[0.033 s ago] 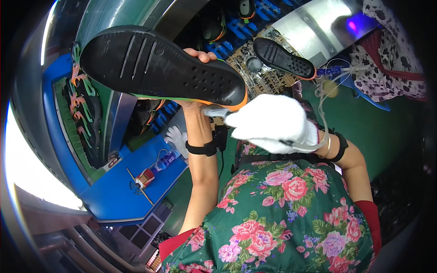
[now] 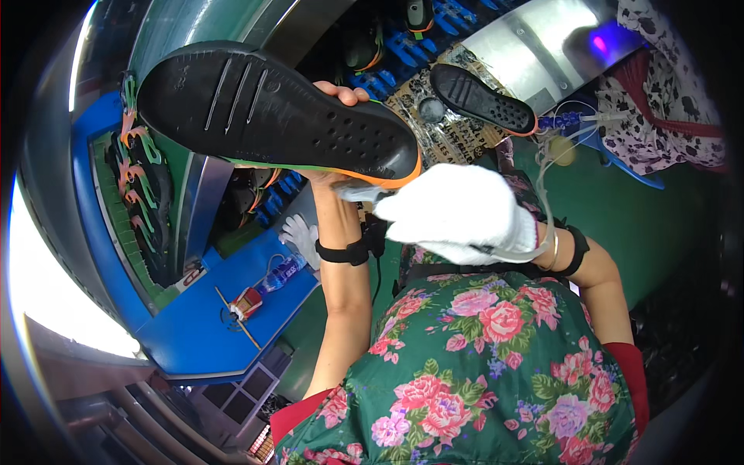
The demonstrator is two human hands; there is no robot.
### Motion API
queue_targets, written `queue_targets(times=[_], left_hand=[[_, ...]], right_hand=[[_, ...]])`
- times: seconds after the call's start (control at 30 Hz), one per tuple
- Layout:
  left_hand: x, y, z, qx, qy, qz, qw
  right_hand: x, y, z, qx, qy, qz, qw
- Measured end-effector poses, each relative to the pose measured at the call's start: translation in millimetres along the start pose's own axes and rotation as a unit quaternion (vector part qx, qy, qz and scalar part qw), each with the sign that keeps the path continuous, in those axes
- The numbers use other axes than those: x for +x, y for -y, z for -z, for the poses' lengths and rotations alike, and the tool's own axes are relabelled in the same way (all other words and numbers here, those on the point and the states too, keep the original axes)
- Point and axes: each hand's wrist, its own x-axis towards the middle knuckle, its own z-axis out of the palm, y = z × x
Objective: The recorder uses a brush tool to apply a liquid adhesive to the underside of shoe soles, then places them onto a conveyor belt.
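Rim work: A person in a floral smock (image 2: 465, 325) appears to be working at the coloured rim of a black shoe sole (image 2: 271, 116).
Left grip: The bare left hand (image 2: 341, 94) clasps the sole, fingers curled over its far edge, the palm mostly hidden behind.
Right grip: The white-gloved right hand (image 2: 457, 213) is closed around a pale brush-like tool (image 2: 356, 193), blurred, beside the orange heel end; whether tip meets rim is unclear.
Next move: By the pose, it likely calls for a steady left hold and the tip guided along the rim.
Held sole: Raised underside up, within the left grip, left of the right.
Worktop: A second sole (image 2: 480, 99) lies beside a round dish (image 2: 432, 109).
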Motion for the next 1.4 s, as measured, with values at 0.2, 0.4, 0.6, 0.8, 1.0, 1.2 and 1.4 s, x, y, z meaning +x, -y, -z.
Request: queue_targets(times=[0.2, 0.4, 0.6, 0.8, 1.0, 1.2, 1.4], left_hand=[[-1, -4, 19, -0.004, 0.022, 0.031, 0.999], [-1, 3, 8, -0.003, -0.014, 0.032, 0.999], [0, -1, 16, 0.04, -0.033, 0.021, 0.998], [4, 1, 14, 0.016, 0.006, 0.049, 0.999], [-2, 0, 14, -0.031, -0.005, 0.1, 0.994], [-7, -10, 14, -0.058, -0.028, 0.18, 0.982], [-4, -12, 12, -0.03, -0.027, 0.248, 0.968]], right_hand=[[3, 1, 17, 0.026, -0.005, -0.058, 0.998], [4, 2, 10, 0.068, -0.028, -0.093, 0.993], [-10, -9, 22, 0.03, -0.077, -0.155, 0.984], [-11, -8, 19, 0.106, -0.019, -0.129, 0.986], [-8, -11, 26, -0.01, -0.007, -0.097, 0.995], [-19, -15, 9, 0.124, 0.072, -0.053, 0.988], [-14, -28, 11, 0.002, 0.063, 0.008, 0.998]])
